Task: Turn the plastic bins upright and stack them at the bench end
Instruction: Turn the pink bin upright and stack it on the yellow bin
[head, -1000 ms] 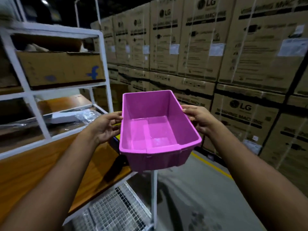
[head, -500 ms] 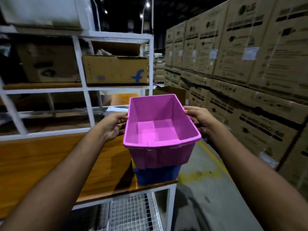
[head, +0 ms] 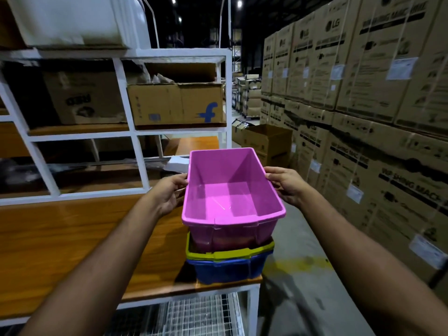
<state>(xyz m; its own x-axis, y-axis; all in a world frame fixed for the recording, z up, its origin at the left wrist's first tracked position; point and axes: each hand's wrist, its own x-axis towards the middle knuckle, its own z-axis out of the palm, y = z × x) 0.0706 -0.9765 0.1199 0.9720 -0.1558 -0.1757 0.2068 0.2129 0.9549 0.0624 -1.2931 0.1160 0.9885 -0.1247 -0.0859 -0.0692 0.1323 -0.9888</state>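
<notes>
An upright pink bin (head: 230, 197) sits partly nested in a yellow bin (head: 218, 254), which rests inside a blue bin (head: 228, 270) at the right end of the wooden bench (head: 72, 251). My left hand (head: 169, 192) grips the pink bin's left rim. My right hand (head: 286, 185) grips its right rim. The pink bin is empty inside and its rim stands well above the yellow one.
A white metal shelf frame (head: 131, 122) with cardboard boxes (head: 177, 105) rises behind the bench. A wire mesh shelf (head: 194, 316) lies under the bench. Stacked appliance cartons (head: 375, 117) wall the right side, with a concrete aisle (head: 303, 275) between.
The pink bin has come down from the air over the bench end into the yellow and blue bins. Both hands kept their grip on its rim.
</notes>
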